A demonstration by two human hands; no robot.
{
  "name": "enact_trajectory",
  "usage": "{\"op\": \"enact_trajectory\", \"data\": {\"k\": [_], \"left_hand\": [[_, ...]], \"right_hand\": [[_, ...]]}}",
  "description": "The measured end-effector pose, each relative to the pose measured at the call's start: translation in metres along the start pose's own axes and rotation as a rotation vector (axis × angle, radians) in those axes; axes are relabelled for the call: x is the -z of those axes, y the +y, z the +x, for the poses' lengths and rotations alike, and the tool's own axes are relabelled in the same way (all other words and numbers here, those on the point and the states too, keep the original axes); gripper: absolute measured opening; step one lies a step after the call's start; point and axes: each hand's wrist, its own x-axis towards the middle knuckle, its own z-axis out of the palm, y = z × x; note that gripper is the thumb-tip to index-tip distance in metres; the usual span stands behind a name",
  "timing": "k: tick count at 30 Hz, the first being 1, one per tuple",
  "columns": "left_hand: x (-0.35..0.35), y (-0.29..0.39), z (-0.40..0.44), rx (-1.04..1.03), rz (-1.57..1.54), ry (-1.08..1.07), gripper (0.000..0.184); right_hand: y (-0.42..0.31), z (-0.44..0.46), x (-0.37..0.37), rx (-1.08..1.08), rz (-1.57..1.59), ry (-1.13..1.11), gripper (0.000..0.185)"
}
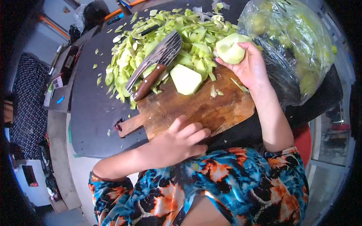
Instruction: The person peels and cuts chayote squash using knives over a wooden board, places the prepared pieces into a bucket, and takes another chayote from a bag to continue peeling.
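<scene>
My right hand (pixel 250 67) grips a pale green peeled fruit (pixel 230 49) above the board's back right part, thumb and fingers around it. My left hand (pixel 184 139) is over the front edge of the wooden cutting board (pixel 169 113), its fingers loosely bent and apart, holding nothing. On the board sits a second pale green piece (pixel 186 80) with flat cut faces. Left of that piece, a broad patterned knife blade (pixel 160 52) and a brown wooden handle (pixel 150 82) lie on the heap of green peelings (pixel 130 62). How blade and handle join is unclear.
A clear plastic bag (pixel 286 45) of green fruit stands at the back right. The dark table (pixel 88 124) carries scattered peel bits. A dark handle (pixel 150 30) pokes out of the peelings. Red seat (pixel 303 141) shows at right; a low shelf (pixel 62 88) stands at left.
</scene>
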Motion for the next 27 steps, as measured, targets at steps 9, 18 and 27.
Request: {"op": "enact_trajectory", "data": {"k": [9, 18, 27], "left_hand": [[0.008, -0.014, 0.022, -0.325, -0.026, -0.012, 0.023], [-0.014, -0.017, 0.03, -0.492, -0.034, 0.052, 0.027], [-0.016, -0.014, 0.041, -0.531, -0.036, 0.156, 0.024]], "right_hand": [[-0.003, -0.009, -0.012, -0.037, 0.014, 0.002, 0.043], [-0.009, -0.013, -0.01, -0.031, 0.044, -0.037, 0.042], [-0.013, -0.004, -0.002, -0.003, -0.044, 0.065, 0.037]]}}
